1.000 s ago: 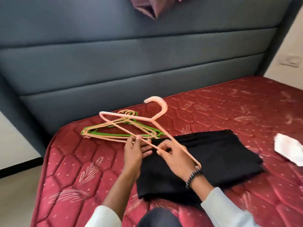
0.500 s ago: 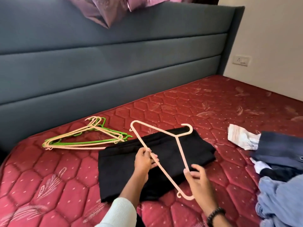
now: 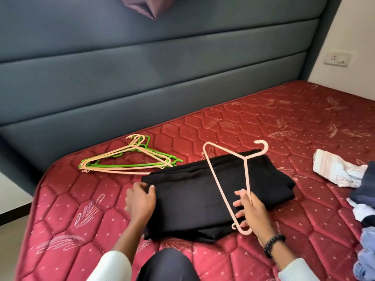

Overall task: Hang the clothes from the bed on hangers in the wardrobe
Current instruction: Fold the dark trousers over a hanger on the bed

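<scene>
**Risks: black garment unfolding, hanger snagging**

Left to right:

- Spare hangers (image 3: pixel 129 159), peach and green, lie in a loose interlocked pile on the mattress (image 3: pixel 263 122), just beyond the garment's far-left corner. Risk: pulling one later drags the rest, hooks look tangled.
- Left hand (image 3: pixel 140 201) is at the left edge of the folded black garment (image 3: pixel 192 197), fingers curled over the edge, thumb on top. Looks like a pinch on the fabric; how many layers it has, can't tell. Risk: lifting only the top layer lets the fold fall open and the piece sprawl across the bed.
- Right hand (image 3: pixel 251 211) grips the peach hanger (image 3: pixel 229 179) near one shoulder end, fingers wrapped round the bars. Hanger is tilted over the garment, hook pointing away. Risk: one-end grip gives poor control; the small notch hook at the near end could catch the fabric when threading.
- Far right: striped white cloth (image 3: pixel 334 171) and a heap of blue and dark clothes (image 3: pixel 365 250), well apart from the black piece. Risk: garment swung right lands in the heap.
- Wardrobe not in view.
</scene>
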Tool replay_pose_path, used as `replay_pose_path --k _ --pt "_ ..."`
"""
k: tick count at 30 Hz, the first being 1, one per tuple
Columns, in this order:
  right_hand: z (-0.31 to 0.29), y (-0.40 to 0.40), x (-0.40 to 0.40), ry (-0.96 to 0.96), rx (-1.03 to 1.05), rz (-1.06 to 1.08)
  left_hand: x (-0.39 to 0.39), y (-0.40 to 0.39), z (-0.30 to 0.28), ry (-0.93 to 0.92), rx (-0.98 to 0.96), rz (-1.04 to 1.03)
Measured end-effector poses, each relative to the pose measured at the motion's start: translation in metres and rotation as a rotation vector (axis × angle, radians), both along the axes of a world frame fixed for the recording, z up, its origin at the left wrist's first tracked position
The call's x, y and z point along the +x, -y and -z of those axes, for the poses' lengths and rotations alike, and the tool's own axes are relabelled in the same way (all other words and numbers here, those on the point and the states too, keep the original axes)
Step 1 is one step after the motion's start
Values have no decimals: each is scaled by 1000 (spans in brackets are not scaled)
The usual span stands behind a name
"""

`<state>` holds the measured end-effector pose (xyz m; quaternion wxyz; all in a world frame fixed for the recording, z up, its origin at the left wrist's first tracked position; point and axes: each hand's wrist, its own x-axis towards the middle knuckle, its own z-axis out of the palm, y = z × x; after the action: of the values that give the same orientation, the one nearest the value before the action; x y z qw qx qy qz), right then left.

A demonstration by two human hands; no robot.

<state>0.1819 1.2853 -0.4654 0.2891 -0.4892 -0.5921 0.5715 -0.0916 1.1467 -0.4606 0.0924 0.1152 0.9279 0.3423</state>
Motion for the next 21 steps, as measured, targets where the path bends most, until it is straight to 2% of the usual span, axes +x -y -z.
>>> replay_pose_path --k 3,5,9,12,15,18,21 --pt "9 6 -8 135 105 -5 -15 25 18 205 -3 -115" --pt "10 11 -12 194 162 -38 -20 32 24 309 33 -42" --pt "5 18 -19 264 205 -94 -14 27 6 608 242 67" --pt "2 22 -21 320 252 -124 -3 10 -18 669 439 78" --pt "9 22 -20 387 297 -167 15 -20 -43 695 593 174" --pt "2 28 -19 376 294 -165 44 -61 -65 665 563 313" --pt "-7 31 -17 316 292 -117 82 -109 -70 600 419 451"
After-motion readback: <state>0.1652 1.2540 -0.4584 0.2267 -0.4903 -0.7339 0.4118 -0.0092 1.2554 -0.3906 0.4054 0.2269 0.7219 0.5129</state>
